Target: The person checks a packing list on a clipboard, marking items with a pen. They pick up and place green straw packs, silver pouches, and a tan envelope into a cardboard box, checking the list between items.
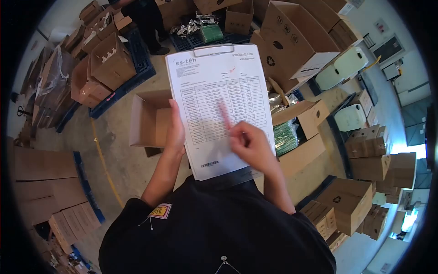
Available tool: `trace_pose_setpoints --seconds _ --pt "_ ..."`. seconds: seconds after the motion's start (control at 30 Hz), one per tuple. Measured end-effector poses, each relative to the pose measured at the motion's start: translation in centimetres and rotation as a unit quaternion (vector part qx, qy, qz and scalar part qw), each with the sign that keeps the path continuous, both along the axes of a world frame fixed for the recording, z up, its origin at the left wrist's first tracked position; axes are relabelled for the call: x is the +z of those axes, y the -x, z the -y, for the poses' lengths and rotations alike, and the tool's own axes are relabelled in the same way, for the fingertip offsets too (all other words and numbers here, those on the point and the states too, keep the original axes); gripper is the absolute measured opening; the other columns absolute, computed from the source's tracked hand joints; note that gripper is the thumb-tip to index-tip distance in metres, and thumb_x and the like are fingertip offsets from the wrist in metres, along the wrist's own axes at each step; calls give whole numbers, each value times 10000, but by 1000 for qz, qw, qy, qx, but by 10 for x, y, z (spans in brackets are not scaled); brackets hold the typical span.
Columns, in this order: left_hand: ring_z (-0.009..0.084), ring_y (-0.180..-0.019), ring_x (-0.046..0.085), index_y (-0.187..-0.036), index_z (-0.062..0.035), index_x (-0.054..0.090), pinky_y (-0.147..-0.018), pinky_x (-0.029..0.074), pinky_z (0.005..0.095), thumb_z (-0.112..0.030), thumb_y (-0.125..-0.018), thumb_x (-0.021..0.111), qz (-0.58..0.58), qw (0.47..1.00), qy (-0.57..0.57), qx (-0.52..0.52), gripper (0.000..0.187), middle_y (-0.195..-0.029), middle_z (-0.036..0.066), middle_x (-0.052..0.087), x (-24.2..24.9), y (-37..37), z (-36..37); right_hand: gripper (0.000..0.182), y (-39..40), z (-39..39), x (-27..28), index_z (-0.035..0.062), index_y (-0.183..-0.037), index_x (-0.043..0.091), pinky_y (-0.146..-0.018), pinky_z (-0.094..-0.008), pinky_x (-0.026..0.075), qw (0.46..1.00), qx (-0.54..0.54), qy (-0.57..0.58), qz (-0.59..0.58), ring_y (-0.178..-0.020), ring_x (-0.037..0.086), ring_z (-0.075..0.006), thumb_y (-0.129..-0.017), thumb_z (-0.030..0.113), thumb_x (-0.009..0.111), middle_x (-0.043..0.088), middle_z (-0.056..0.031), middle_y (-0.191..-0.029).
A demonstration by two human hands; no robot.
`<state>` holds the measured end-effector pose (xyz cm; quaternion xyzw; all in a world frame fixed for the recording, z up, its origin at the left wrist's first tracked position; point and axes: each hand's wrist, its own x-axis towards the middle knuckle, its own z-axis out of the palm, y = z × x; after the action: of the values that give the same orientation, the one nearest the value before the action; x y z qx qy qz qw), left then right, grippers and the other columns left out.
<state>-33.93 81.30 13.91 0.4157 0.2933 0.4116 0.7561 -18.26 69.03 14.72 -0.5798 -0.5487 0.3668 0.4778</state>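
A clipboard [213, 51] with a metal clip at its top carries a printed packing list [200, 157], with a table of rows and a barcode near the bottom. Along the board's left edge, my left hand [174, 130] grips it, thumb up the side and the other fingers hidden behind. My right hand [250, 144] is closed around a slim red pen [224, 113], blurred by motion. The pen's tip points up over the middle of the table of rows. Small handwritten marks run down a column at the right, and a red scribble shows near the top.
An open cardboard box [153, 121] stands behind my left hand. To the right, another open box [286, 141] holds green plastic-wrapped packs. Boxes on blue pallets [146, 68] surround the floor. A person [143, 20] in dark clothes stands at the back.
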Motion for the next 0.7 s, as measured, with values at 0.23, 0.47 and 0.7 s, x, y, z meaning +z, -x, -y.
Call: trace_pose_setpoints --seconds 0.23,0.47,0.7 --pt "204 -1107 432 -1267 11 308 -917 364 287 -498 -898 186 59 997 -25 -34 641 -1237 148 408 14 -9 15 564 -42 31 20 76 -1272 166 -377 -193 403 935 -45 -105 -336 -449 502 -114 -807 -23 472 503 -104 -690" --pt "208 -1134 404 -1281 21 279 -933 346 293 -487 -902 185 62 992 10 -109 641 -1252 145 391 0 -59 46 794 -74 82 8 163 -1322 -86 -356 -221 433 914 -137 -175 -339 -448 527 -142 -809 -13 493 524 -140 -715" --pt "195 -1097 440 -1251 34 323 -908 366 284 -447 -892 337 28 979 30 -198 600 -1219 149 426 -11 -148 116 735 -140 192 -7 95 -1339 -3 -388 -195 436 883 -316 -235 -255 -442 459 -98 -819 56 515 490 -103 -738"
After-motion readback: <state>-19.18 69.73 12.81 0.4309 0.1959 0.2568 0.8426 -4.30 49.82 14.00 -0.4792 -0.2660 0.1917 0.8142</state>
